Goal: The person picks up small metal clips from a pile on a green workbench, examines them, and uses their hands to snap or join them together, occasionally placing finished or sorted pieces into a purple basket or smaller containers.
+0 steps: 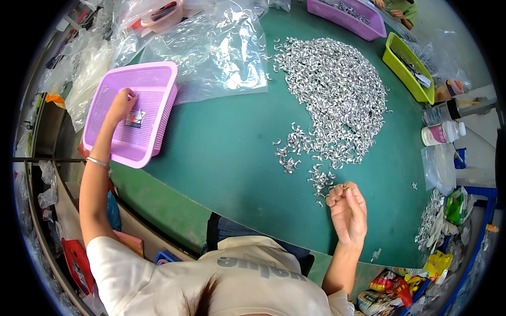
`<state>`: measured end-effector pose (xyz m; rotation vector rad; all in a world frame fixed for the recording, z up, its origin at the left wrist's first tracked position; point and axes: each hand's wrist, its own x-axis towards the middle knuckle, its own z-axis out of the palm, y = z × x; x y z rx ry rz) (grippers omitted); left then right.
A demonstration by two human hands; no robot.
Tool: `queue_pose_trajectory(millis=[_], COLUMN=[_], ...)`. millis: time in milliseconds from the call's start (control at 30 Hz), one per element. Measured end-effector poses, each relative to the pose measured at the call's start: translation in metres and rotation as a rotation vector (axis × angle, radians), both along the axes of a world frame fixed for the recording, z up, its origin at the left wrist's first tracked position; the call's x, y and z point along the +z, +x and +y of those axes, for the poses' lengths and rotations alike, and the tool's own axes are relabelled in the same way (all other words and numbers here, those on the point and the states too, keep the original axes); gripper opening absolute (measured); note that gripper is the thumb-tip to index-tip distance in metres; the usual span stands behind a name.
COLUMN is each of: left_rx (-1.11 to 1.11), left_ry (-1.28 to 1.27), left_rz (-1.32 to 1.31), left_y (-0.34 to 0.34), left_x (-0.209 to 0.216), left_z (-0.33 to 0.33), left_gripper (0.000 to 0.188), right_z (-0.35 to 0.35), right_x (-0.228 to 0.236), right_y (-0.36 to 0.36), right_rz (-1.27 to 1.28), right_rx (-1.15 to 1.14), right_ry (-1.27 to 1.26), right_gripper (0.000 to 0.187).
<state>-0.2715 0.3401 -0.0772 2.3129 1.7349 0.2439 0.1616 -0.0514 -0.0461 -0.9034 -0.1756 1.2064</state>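
My left hand point(122, 105) reaches into a purple plastic basket point(171, 108) at the left of the table, its fingers drawn together. Whatever those fingers hold, if anything, is hidden. A small printed card or packet point(135, 118) lies in the basket just beside that hand. On the right, my right hand point(348, 213) is turned palm up near the table's front edge, thumb and fingertips pinched together; what sits between them is too small to make out. Just beyond its fingertips, a few loose curved silvery metal pieces point(319, 179) trail off from a large pile point(337, 89) of the same pieces.
Clear plastic sheeting point(216, 58) covers the back left of the green table point(221, 142). A purple bin point(348, 18) and a yellow-green basket point(408, 68) stand at the far right, near another person's hands point(396, 14). A white bottle point(441, 133) lies along the right side.
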Motion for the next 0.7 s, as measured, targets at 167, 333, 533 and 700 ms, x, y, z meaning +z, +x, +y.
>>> queue_pose_trajectory(millis=[167, 333, 533, 700], left_rx=[0.013, -0.02, -0.022, 0.089], left_ry=[-0.018, 0.01, -0.039, -0.171], left_rz=[-0.016, -0.046, -0.03, -0.176], left_y=[-0.003, -0.008, -0.01, -0.015], left_x=[0.001, -0.002, 0.0, 0.004], left_z=[0.0, 0.001, 0.003, 0.002], left_gripper=[0.019, 0.019, 0.019, 0.015], right_z=[-0.002, -0.002, -0.002, -0.004], right_x=[-0.001, 0.0, 0.0, 0.002], right_y=[-0.001, 0.0, -0.001, -0.002], right_rz=[0.036, -0.029, 0.243, 0.404], right_rx=[-0.008, 0.032, 0.074, 0.107], right_ry=[-0.022, -0.015, 0.024, 0.007], right_gripper=[0.008, 0.007, 0.007, 0.009])
